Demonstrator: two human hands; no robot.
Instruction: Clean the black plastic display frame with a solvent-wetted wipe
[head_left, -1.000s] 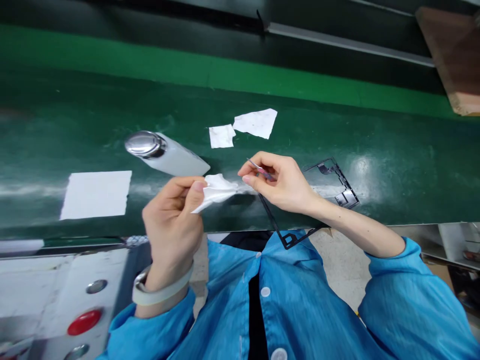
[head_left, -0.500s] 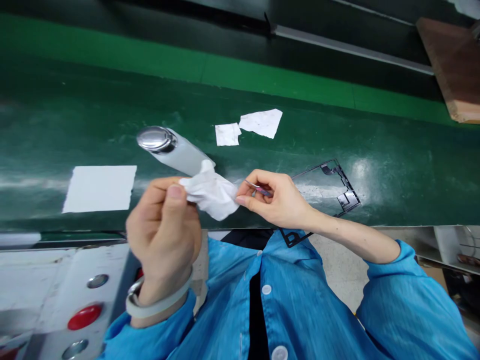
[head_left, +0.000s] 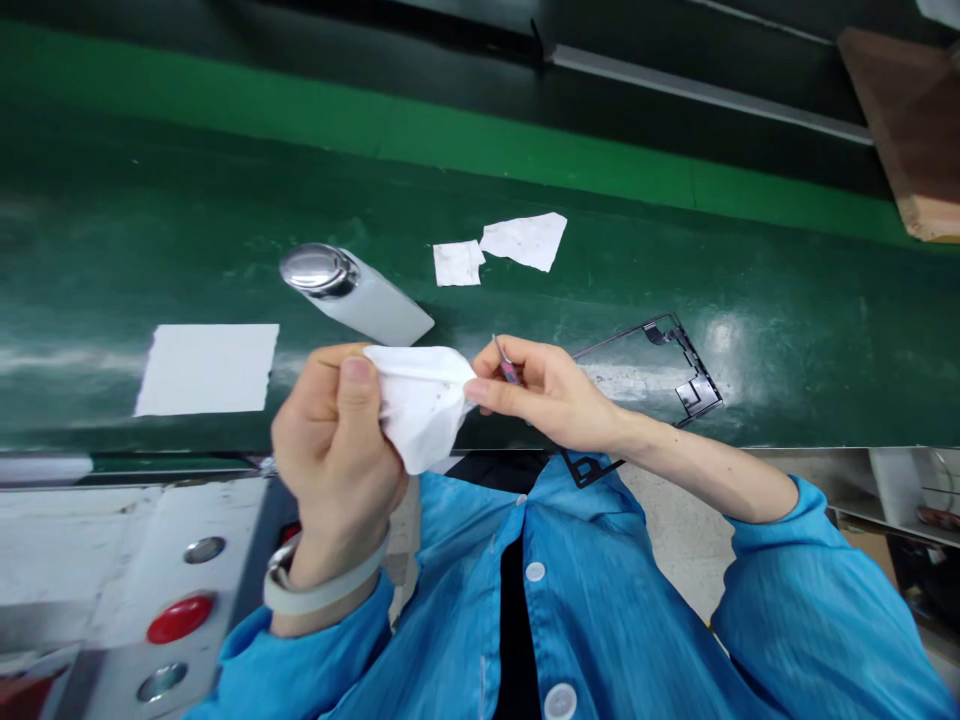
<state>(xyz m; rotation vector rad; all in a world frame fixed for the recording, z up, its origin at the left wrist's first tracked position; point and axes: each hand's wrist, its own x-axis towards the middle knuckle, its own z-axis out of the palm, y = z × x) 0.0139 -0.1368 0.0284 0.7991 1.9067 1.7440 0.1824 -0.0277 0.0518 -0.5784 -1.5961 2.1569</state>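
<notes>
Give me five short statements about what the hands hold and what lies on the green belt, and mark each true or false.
1. The left hand grips a white cloth. True.
2. The right hand pinches thin tweezers. True.
3. The white bottle with the shiny cap stands upright. False: it lies on its side on the green belt.
4. The black frame is held up in the left hand. False: it lies on the belt behind the right hand.
5. Two small white scraps lie beyond the hands. True.

Black frame (head_left: 679, 365) partly hidden behind right hand (head_left: 551, 395), wooden board (head_left: 911, 115) cut by right edge
</notes>
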